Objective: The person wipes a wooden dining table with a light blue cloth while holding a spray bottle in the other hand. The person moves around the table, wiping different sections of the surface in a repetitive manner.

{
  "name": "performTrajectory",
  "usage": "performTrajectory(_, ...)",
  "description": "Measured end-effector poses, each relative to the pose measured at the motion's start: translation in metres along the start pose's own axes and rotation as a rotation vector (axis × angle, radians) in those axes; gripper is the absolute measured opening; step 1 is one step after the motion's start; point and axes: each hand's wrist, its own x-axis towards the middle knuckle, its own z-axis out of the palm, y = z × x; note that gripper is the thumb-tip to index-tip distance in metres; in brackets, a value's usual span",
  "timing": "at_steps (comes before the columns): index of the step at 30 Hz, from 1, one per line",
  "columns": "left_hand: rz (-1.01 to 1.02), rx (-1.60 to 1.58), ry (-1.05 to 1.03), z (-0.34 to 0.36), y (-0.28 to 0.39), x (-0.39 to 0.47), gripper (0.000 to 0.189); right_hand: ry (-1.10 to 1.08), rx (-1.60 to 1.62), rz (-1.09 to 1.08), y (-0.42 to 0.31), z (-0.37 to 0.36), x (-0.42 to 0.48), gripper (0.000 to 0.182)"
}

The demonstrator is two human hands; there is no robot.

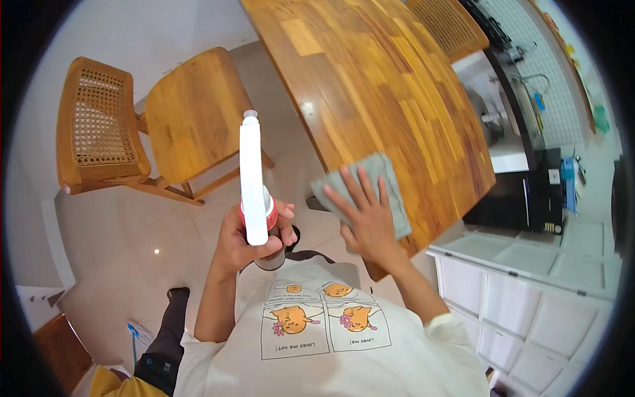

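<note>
My left hand [237, 243] is wrapped around a spray bottle [254, 183] with a white trigger head and a red collar. The bottle is upright in front of my shirt, its nozzle pointing away from me, and the fingers hide much of its body. Under my right hand [369, 223], spread flat with the fingers apart, lies a grey-green cloth [397, 198]. The palm presses the cloth onto the near end of a wooden table [367, 104], and one side of the cloth reaches past the table's left edge.
A wooden chair [193, 119] with a cane back stands left of the table, another chair [449, 27] at its far right. White cabinets [506, 288] and a sink counter [516, 109] are on the right. Another person's leg [166, 327] shows at lower left, near a blue-handled tool [134, 342].
</note>
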Motion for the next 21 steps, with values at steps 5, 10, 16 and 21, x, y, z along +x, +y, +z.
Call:
performTrajectory(5, -0.042, 0.002, -0.037, 0.03, -0.005, -0.025, 0.035, -0.019, 0.014, 0.07, -0.007, 0.008, -0.104, 0.079)
performTrajectory(10, -0.061, -0.058, -0.012, 0.035, -0.001, -0.039, 0.037, 0.022, 0.001, 0.055, -0.006, 0.003, -0.073, 0.076)
performTrajectory(16, -0.022, -0.042, -0.044, 0.035, -0.009, -0.035, 0.043, 0.054, 0.073, 0.006, -0.008, 0.006, -0.038, 0.069)
performTrajectory(21, 0.002, -0.008, -0.005, 0.045, -0.009, -0.032, 0.044, 0.058, 0.059, -0.005, 0.04, 0.003, -0.077, 0.061)
